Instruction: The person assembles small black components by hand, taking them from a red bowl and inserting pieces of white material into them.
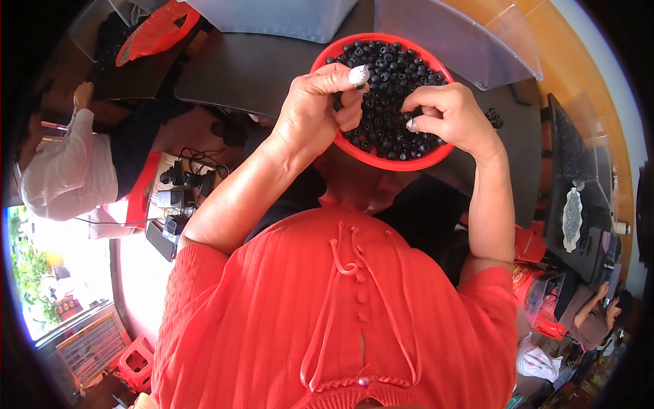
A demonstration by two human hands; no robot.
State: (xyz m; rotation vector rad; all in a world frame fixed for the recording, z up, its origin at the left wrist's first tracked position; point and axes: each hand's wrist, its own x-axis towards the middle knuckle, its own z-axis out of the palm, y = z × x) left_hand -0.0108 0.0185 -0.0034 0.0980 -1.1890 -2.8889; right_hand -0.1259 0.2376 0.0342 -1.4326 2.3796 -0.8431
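Observation:
Many small round black pieces [392, 71], each with a hole or hollow in its middle, fill a round red basin [388, 163] on the dark table. Over the basin's left rim is my left hand [317, 102], its fingers curled in and its thumb, wrapped in white at the tip, pressed toward the index finger. What it grips is too hidden to name. At the right side of the basin my right hand [453, 116] reaches down among the black pieces. Its thumb and fingertips draw together; I cannot make out what is between them.
Beyond the basin stand a translucent bin [272, 17] and a clear plastic bin [443, 41] on the dark table [225, 75]. A red bag-like container [160, 31] is at far left. One person in a light top [68, 163] works at left, another [593, 317] sits at right.

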